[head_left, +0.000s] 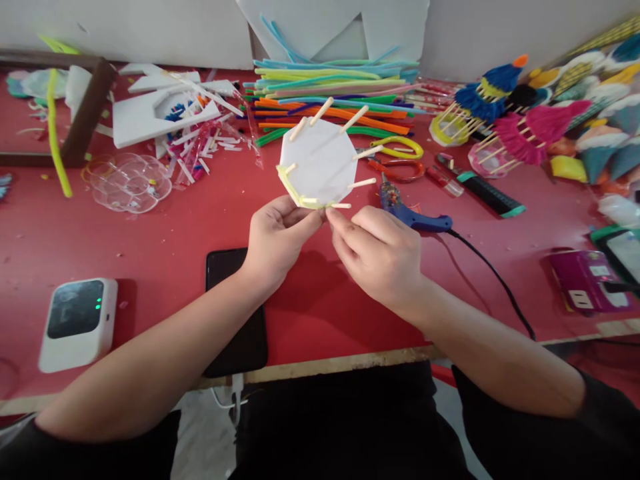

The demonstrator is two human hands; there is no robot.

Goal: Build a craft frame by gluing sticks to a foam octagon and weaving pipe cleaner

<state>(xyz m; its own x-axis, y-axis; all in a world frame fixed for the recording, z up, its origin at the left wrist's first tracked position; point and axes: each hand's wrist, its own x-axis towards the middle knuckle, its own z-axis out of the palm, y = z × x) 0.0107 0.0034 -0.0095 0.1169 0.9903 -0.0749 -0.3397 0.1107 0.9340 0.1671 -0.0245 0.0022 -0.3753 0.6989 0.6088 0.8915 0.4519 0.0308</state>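
A white octagonal board [320,160] with several wooden sticks standing around its rim is held above the red table. My left hand [280,233] pinches its near edge between thumb and fingers. A yellow-green pipe cleaner [291,187] runs along the board's left and near-left rim, against the sticks. At the near edge, my right hand [377,250] has its thumb and index finger pressed together by the pipe cleaner's end. Those fingertips hide most of the strand they pinch.
A blue glue gun [415,213] with a black cord lies right of my hands, near yellow-handled scissors [400,145] and a cutter knife [493,193]. Coloured pipe cleaners [330,87] lie behind. A phone [237,340] and a white device [80,323] are left, finished-looking stick crafts [535,133] right.
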